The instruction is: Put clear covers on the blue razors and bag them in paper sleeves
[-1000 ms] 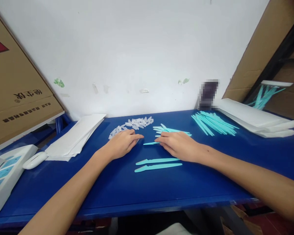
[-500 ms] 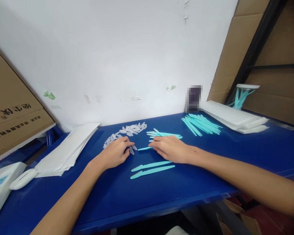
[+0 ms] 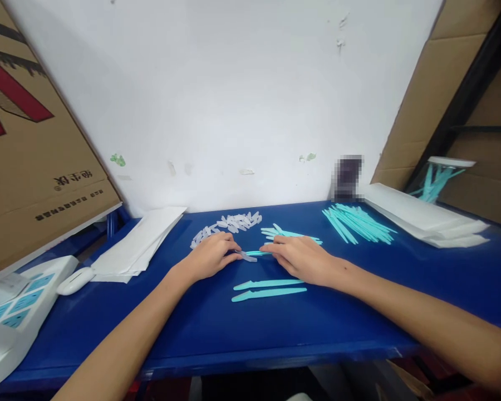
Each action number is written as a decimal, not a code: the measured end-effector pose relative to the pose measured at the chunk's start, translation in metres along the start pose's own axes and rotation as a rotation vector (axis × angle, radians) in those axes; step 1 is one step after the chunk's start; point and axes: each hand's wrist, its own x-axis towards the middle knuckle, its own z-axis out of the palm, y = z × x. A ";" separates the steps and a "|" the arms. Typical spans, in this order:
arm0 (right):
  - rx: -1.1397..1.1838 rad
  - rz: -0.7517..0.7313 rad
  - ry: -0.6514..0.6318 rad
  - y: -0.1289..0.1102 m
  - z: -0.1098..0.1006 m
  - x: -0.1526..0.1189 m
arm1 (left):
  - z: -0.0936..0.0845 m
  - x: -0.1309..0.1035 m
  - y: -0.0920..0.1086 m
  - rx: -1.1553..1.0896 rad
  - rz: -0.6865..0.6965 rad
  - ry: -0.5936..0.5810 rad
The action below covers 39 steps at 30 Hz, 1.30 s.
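My left hand (image 3: 214, 255) pinches a small translucent cap (image 3: 247, 257) between thumb and fingers. My right hand (image 3: 300, 257) is closed on a thin turquoise stick (image 3: 256, 253), whose tip points left toward the cap; whether the two touch cannot be made out. Two turquoise razor-like sticks (image 3: 269, 293) lie side by side nearer the table's front edge. Behind my right hand rests a small group of turquoise sticks (image 3: 276, 230). Beyond my left hand lies a spread of translucent caps (image 3: 239, 222).
A larger pile of turquoise sticks (image 3: 359, 224) lies at the back right, beside white sheets (image 3: 426, 216). More white sheets (image 3: 137, 245), a white oval object (image 3: 75, 281) and a white tray (image 3: 45, 317) are on the left. A cardboard box (image 3: 37, 145) stands behind.
The view has shifted, so the scene sits further right. My left hand has closed on a cap and brought it beside the tip of the stick in my right hand.
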 end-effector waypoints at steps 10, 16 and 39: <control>-0.109 0.031 0.031 -0.001 -0.014 0.000 | 0.003 -0.004 0.003 -0.022 0.041 0.084; -0.103 0.024 0.022 -0.003 -0.019 -0.002 | 0.006 -0.004 0.009 -0.110 0.039 0.051; -0.128 0.100 0.022 -0.001 -0.018 -0.001 | 0.008 0.004 0.014 0.133 0.153 0.091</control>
